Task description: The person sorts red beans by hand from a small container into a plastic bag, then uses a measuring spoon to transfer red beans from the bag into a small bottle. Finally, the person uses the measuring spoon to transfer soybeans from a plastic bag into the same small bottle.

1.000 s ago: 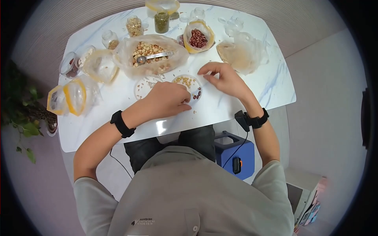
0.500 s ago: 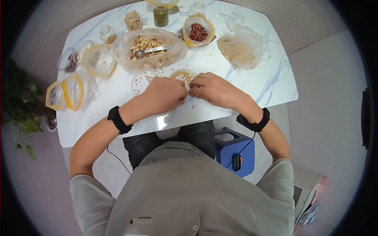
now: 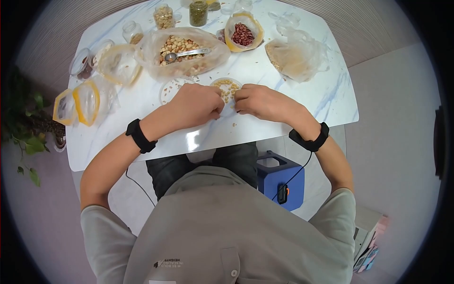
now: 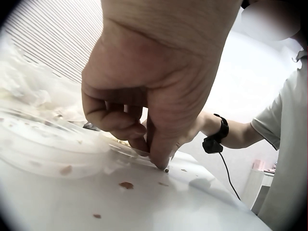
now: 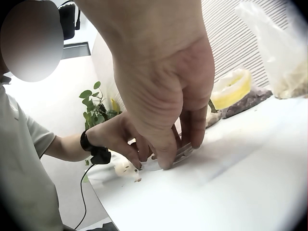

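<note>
A crumb (image 3: 234,125) lies nearest on the tabletop (image 3: 326,102). Just beyond it, both hands are now at the dish (image 3: 226,79); a second ago the right one was apart from it, off to the right. The right hand (image 3: 262,102) now covers the dish's right near side, where dark red beans showed then (whether any have moved, I cannot tell). Its fingers bend down, the thumb at the rim; any hold is hidden. The left hand (image 3: 196,102), at the left near side, has its fingers curled close to the thumb; I cannot tell whether it pinches anything. This looks like a turn to fine two-handed work on the dish. Yellow beans (image 3: 228,88) sit in it, between the hands and a little beyond. Left of it is a clear plate (image 3: 165,94); farther off, the nut bag (image 3: 184,68) with a spoon (image 3: 189,53), then the jar (image 3: 198,14).
</note>
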`<state>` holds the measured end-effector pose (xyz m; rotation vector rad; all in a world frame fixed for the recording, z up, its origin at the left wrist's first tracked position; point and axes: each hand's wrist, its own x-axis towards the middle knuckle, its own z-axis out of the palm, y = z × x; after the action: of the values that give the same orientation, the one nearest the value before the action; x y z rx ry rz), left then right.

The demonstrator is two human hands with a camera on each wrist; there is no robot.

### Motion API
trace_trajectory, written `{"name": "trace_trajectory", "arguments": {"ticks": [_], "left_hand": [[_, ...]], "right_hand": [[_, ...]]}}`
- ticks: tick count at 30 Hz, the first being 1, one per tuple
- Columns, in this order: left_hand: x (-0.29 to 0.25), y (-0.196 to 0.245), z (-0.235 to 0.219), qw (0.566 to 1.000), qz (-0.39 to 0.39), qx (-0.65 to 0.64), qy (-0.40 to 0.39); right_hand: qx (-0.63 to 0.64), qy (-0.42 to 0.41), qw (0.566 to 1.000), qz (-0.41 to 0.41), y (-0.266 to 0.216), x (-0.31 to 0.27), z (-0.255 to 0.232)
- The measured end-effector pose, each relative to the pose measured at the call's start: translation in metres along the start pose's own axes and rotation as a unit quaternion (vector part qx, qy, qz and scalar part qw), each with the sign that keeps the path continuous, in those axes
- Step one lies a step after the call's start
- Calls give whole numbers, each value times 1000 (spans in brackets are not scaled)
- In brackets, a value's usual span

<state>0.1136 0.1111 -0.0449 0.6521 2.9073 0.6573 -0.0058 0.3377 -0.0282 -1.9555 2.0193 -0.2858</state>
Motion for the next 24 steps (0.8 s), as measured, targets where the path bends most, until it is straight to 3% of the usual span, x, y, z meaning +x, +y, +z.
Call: {"name": "trace_trajectory", "arguments": {"ticks": [13, 19, 24], "left_hand": [[3, -3, -2, 1000, 1, -1, -18], [2, -2, -1, 1000, 1, -2, -20], [3, 0, -3, 999, -3, -5, -36]], "right_hand": [[62, -93, 994, 6, -1, 10, -10], [62, -45, 997, -5, -6, 6, 4], [85, -85, 993, 19, -10, 12, 2]]}}
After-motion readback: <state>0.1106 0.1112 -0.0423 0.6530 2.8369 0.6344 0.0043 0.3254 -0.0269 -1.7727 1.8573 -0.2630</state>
